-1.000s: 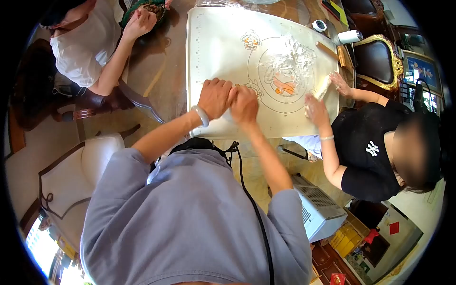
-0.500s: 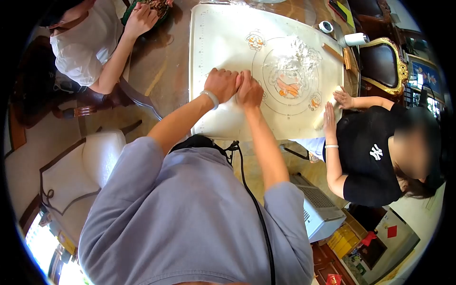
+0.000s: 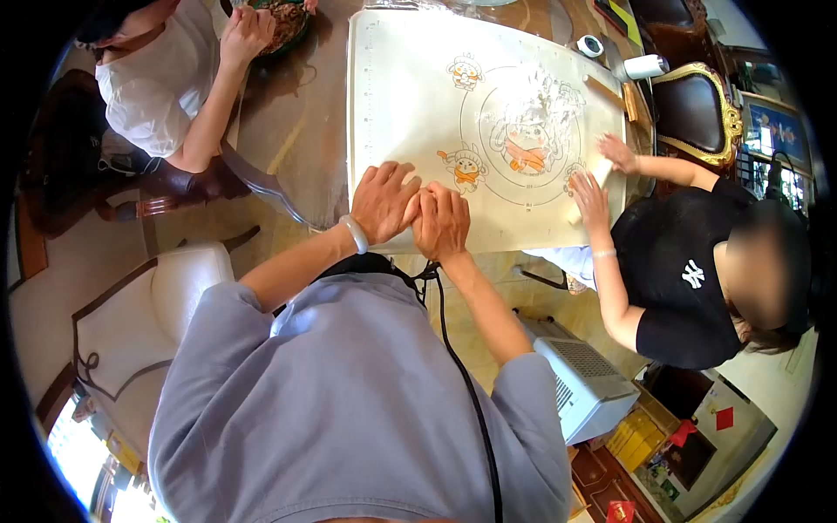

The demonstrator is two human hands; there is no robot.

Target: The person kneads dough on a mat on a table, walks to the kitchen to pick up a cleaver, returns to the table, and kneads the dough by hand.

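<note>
My left hand (image 3: pixel 384 202), with a pale bangle at the wrist, is over the near edge of a white printed mat (image 3: pixel 401 105). Its fingers are bent and slightly spread, pointing down onto the mat. Pressed against its thumb side is my right hand (image 3: pixel 440 222), its fingers curled over. Whatever lies beneath both hands is hidden by them. Loose white flour (image 3: pixel 545 100) is scattered over the printed circle on the far right half of the mat.
At right, a person in black has both hands on a pale dough roll (image 3: pixel 602 174). Another person at upper left handles a bowl of brown filling (image 3: pixel 286 24). A rolling pin (image 3: pixel 603 91) and a white cylinder (image 3: pixel 646 67) lie along the right edge.
Both my hands have come back toward my body, to the mat's near edge, and the left fingers have loosened from a fist. The person at right has shifted their hands on the roll.
</note>
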